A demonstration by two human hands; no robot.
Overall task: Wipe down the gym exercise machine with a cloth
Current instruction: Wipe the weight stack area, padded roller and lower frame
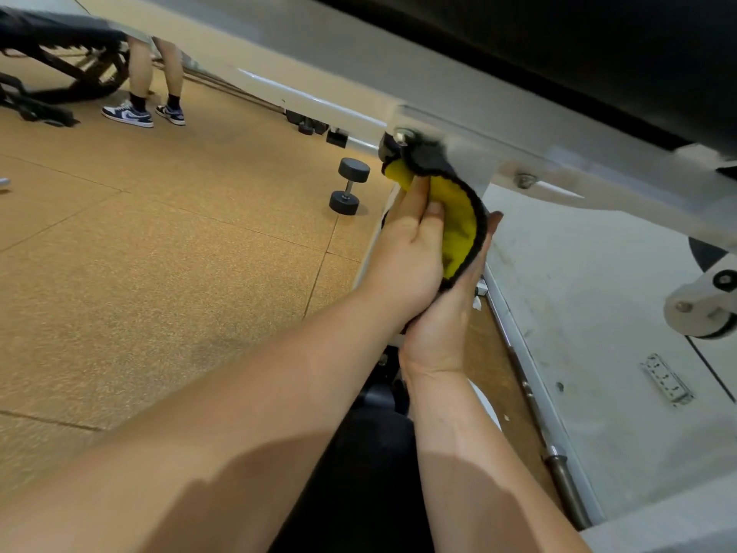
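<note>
Risk first: the cloth (458,227) is only sandwiched between two flat palms, with no fingers curled round it that I can see, so a hard push along the white machine frame (478,133) could let it slide out and drop to the floor. Its black-edged top corner is up against the frame, right beside a bolt (402,135), and that edging could snag there. Knuckles could catch the hardware too.

Now the pose. The left hand (404,253) comes in from the near left with its back to us, fingers laid straight on the cloth's yellow face. The right hand (444,317) is beneath and behind, palm open, cradling the cloth, a fingertip showing past its right edge. Both forearms stretch far forward and converge under the frame. A dumbbell (349,186) lies on the floor to the left, well apart.
</note>
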